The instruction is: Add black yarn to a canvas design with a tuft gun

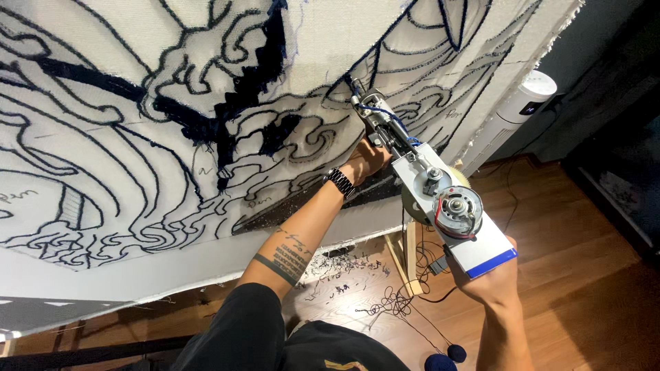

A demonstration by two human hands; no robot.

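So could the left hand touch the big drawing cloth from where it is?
Probably yes. The left hand grips the front of the tufting gun right beside the cloth, and nothing appears to sit between them.

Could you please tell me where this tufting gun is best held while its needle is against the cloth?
Probably as shown: right hand from below, under the tufting gun at its motor end; left hand beside the narrow front, near the needle at the cloth.
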